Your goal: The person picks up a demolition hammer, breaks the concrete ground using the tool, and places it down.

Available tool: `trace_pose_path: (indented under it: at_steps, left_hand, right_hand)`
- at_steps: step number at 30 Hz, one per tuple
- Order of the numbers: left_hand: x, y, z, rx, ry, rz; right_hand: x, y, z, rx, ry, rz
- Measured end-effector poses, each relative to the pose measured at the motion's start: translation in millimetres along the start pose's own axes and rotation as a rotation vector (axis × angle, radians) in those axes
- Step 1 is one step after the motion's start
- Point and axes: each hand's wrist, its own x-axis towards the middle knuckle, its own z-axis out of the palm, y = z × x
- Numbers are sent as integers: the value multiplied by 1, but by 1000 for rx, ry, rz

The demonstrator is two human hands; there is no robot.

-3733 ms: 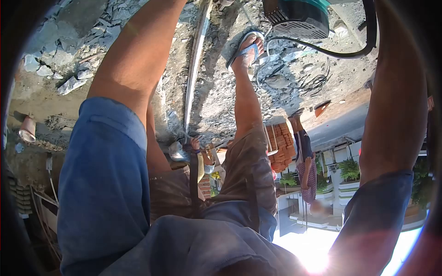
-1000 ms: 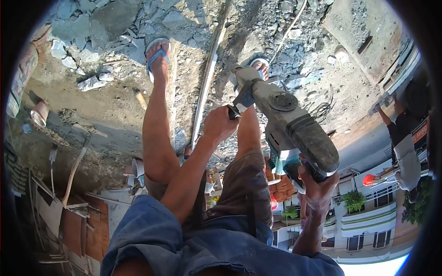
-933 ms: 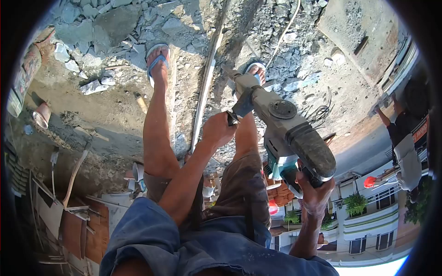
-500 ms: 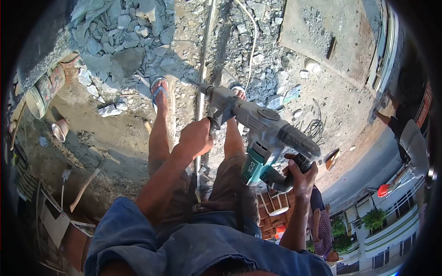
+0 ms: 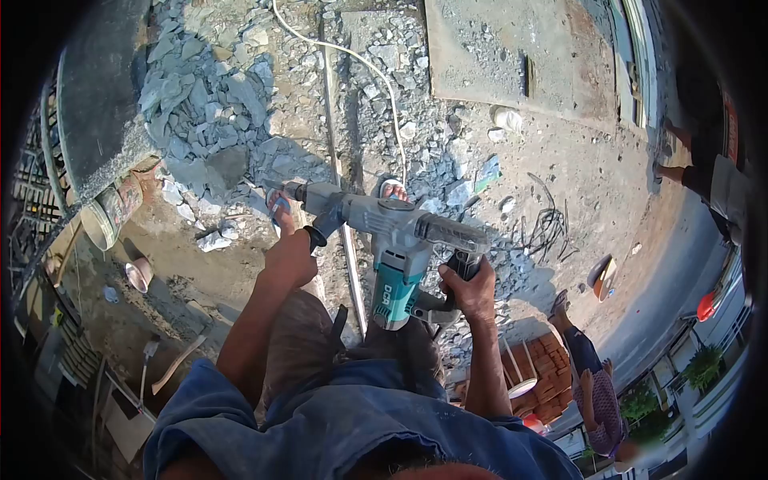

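Observation:
A demolition hammer (image 5: 392, 220), grey with a teal motor housing marked DCA, is held across the front of my body. My left hand (image 5: 290, 260) is wrapped round its black side handle near the front. My right hand (image 5: 472, 290) grips the rear handle, with the thumb showing on the near side. The hammer's nose points to the left, over my sandalled left foot; its tip is hard to make out against the broken stone. Below the tool, a narrow straight strip (image 5: 352, 272) runs along the ground between my legs.
Broken grey stone (image 5: 212, 112) is heaped ahead on the left. A pale cable (image 5: 376, 70) crosses the rubble towards my right foot. Black wire (image 5: 548, 230) lies coiled at right. Stacked bricks (image 5: 538, 376) and a seated person (image 5: 598, 400) are behind right; another person stands far right.
The hammer has swung left and lies more level across the view, both hands moving left with it. My view has turned, showing more of the bricks and the left side.

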Motion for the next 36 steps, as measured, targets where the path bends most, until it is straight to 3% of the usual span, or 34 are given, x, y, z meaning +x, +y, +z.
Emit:
trace_pose_path:
  at_steps: [7,17,27,29,36]
  left_hand:
    - [-17,37,-2,146,3,136]
    - [-59,66,-31,89,16,119]
    - [-106,56,-87,-50,64,97]
    - [-109,49,-93,-73,100,91]
    - [-75,11,-122,-234,59,86]
  right_hand:
    - [-18,12,-29,109,64,-24]
    - [-49,-8,-60,128,97,-80]
    - [-70,-90,-62,70,103,-342]
    - [-68,-113,-59,-10,39,-258]
    - [-38,-216,-23,-150,-69,-260]
